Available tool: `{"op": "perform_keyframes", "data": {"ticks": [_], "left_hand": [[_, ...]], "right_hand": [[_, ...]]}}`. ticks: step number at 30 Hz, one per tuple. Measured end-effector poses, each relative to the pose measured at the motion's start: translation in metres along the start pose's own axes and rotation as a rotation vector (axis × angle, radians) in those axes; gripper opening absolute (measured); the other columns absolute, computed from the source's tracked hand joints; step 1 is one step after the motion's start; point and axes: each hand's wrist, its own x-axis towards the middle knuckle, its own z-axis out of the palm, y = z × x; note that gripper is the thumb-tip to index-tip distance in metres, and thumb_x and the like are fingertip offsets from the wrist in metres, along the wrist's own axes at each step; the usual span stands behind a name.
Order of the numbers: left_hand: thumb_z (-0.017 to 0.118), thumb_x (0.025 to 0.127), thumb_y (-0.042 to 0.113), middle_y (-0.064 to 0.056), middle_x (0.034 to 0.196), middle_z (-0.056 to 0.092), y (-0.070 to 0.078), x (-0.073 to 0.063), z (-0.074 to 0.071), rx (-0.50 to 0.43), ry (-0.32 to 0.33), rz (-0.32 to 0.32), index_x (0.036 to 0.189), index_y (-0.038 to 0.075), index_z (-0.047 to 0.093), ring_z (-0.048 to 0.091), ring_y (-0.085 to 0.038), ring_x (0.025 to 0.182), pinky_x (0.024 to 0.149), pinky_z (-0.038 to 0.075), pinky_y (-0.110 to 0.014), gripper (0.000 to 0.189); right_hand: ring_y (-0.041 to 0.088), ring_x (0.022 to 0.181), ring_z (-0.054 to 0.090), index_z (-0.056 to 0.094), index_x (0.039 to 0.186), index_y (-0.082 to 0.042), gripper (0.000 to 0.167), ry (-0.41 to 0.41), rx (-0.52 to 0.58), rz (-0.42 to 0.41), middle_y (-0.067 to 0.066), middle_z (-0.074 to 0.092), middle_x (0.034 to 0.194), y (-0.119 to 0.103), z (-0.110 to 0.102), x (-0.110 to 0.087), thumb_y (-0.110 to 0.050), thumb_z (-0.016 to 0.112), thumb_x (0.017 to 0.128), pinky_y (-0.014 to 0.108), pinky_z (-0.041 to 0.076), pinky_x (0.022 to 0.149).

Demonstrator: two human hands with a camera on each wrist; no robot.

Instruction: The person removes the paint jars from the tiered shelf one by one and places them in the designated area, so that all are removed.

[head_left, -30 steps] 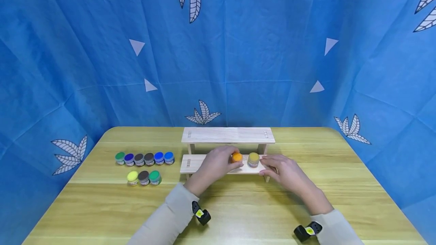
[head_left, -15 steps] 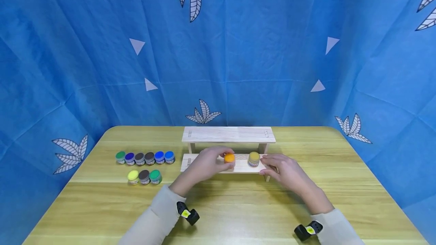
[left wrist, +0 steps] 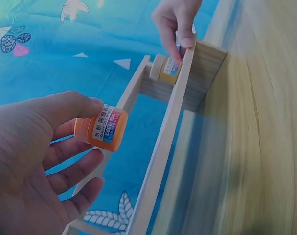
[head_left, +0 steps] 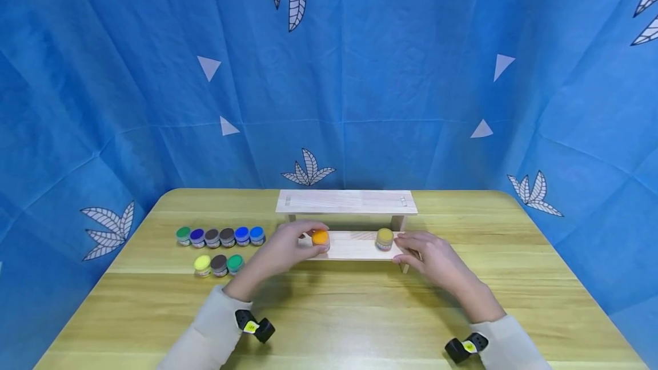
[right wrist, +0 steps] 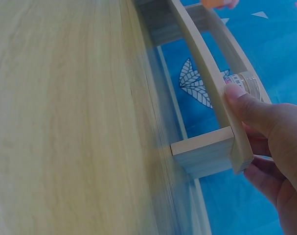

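My left hand (head_left: 281, 248) pinches an orange paint jar (left wrist: 103, 128) between thumb and fingers, over the left part of the lower step of a two-tier wooden shelf (head_left: 354, 247). In the left wrist view the jar's printed label faces the camera. At the right end of the same step, my right hand (head_left: 430, 256) grips the board, thumb on its front edge and fingers round the end. Just left of that hand a yellow-ochre paint jar (head_left: 384, 239) stands upright on the step; the right thumb lies close by it in the right wrist view.
Left of the shelf, a back row of several jars (head_left: 220, 237) in green, blue and dark tones stands on the wooden table (head_left: 360, 318). Before it are a yellow jar (head_left: 203, 265), a dark jar (head_left: 219, 265) and a green jar (head_left: 235, 264). Behind hangs blue cloth (head_left: 411, 73).
My left hand has moved left along the lower step with the orange jar, away from the ochre jar. The right hand has stayed at the shelf's right end.
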Motion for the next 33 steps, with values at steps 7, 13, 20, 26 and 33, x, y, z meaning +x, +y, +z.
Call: {"op": "perform_keyframes", "data": {"ticks": [7,13,20,26,33], "left_hand": [[0.073,0.089,0.032,0.010,0.106,0.064,-0.007,-0.015,-0.017,-0.004,0.004,-0.017,0.124,0.015,0.067,0.057,-0.013,0.099,0.085,0.052,-0.040,0.039],[0.074,0.090,0.030,0.009,0.105,0.065,-0.014,-0.028,-0.030,0.022,0.025,-0.025,0.124,0.014,0.067,0.059,-0.015,0.096,0.085,0.052,-0.042,0.039],[0.075,0.089,0.028,0.004,0.112,0.066,-0.026,-0.045,-0.046,0.044,0.046,-0.062,0.126,0.013,0.066,0.060,-0.018,0.097,0.086,0.052,-0.047,0.042],[0.075,0.088,0.029,-0.001,0.118,0.066,-0.037,-0.057,-0.059,0.068,0.062,-0.083,0.126,0.015,0.066,0.061,-0.021,0.097,0.078,0.053,-0.043,0.042],[0.073,0.089,0.038,0.002,0.116,0.067,-0.047,-0.072,-0.074,0.077,0.081,-0.106,0.127,0.018,0.065,0.061,-0.017,0.099,0.081,0.053,-0.045,0.044]], "right_hand": [[0.030,0.110,0.063,0.072,0.116,-0.007,0.047,0.004,-0.011,-0.007,0.008,0.070,0.116,0.001,0.000,0.001,-0.036,0.078,0.081,0.048,0.050,0.093],[0.030,0.109,0.064,0.072,0.116,-0.006,0.046,0.008,-0.010,-0.013,0.008,0.070,0.115,0.002,0.000,0.002,-0.035,0.079,0.080,0.048,0.051,0.092],[0.031,0.109,0.064,0.073,0.116,-0.006,0.047,0.014,-0.008,-0.014,0.009,0.070,0.116,0.003,0.001,0.002,-0.035,0.079,0.080,0.048,0.051,0.092],[0.031,0.108,0.064,0.073,0.115,-0.006,0.047,0.024,-0.007,-0.025,0.009,0.070,0.115,0.004,0.001,0.000,-0.034,0.080,0.079,0.048,0.051,0.092],[0.031,0.109,0.064,0.072,0.116,-0.006,0.047,0.026,-0.001,-0.021,0.009,0.070,0.115,0.004,0.002,0.000,-0.034,0.080,0.078,0.048,0.051,0.092]]}}
